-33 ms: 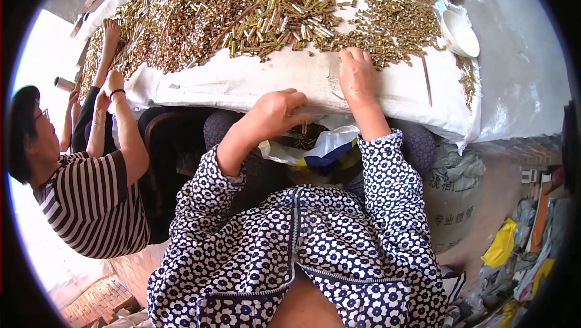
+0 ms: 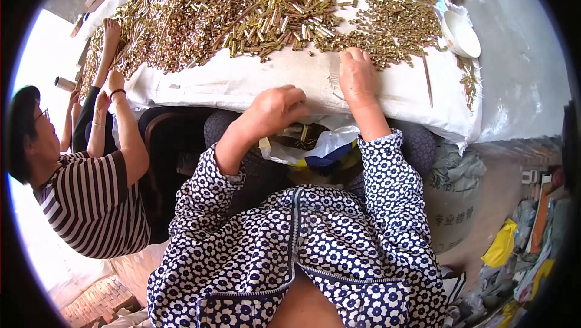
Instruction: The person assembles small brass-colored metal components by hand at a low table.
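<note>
A broad heap of small brass-coloured metal tubes (image 2: 266, 16) covers the far part of the cloth-covered table (image 2: 242, 82). My left hand (image 2: 277, 110) hangs over the near table edge, above an opened bag (image 2: 339, 140) at my lap. Its fingers are loosely bent and apart, with nothing visible in them; the bag holds dark and brassy tubes. On the table, my right hand (image 2: 358, 76) has its fingers curled down at the near fringe of short brass pieces (image 2: 387, 52). Its fingertips are closed, and what they pinch is hidden.
A white bowl (image 2: 461, 34) sits tilted at the right table end. A thin brown stick (image 2: 428, 79) lies near it. On the left a co-worker in a striped shirt (image 2: 97, 207) reaches to the heap. A filled sack (image 2: 457, 201) and plastic bags (image 2: 499, 243) stand right.
A small tube visible just under my left fingers earlier is now lower, at the bag's mouth. The left fingers have shifted slightly. My right hand stays in place.
</note>
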Motion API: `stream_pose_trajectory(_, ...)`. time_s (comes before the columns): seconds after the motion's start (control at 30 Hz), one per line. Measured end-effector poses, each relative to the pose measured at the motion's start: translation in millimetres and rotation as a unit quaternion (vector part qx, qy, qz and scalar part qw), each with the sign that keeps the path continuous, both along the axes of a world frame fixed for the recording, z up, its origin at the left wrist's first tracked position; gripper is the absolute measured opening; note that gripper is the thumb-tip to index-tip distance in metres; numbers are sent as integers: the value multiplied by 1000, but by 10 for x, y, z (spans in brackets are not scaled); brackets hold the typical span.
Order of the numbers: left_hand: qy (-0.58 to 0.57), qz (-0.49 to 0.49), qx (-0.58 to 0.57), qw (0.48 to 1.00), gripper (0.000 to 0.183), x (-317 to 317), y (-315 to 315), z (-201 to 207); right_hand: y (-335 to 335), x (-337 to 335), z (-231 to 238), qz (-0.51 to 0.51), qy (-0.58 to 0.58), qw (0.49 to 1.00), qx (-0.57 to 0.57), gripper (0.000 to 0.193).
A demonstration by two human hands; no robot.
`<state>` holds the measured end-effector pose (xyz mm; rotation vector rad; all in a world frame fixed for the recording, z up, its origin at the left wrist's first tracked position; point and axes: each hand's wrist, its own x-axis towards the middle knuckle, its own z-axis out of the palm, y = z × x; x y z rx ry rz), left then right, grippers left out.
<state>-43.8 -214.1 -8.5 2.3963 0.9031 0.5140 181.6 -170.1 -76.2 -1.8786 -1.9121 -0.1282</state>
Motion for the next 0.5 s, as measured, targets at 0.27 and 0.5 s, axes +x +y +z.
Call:
stream_pose_trajectory(0.27,-32,194,160,967,8,244,951,-200,50,38,-22,12,5,996,88,8)
stream_pose_trajectory(0.5,86,215,183,956,5,335,1236,-337,108,30,28,1,-4,995,100,7)
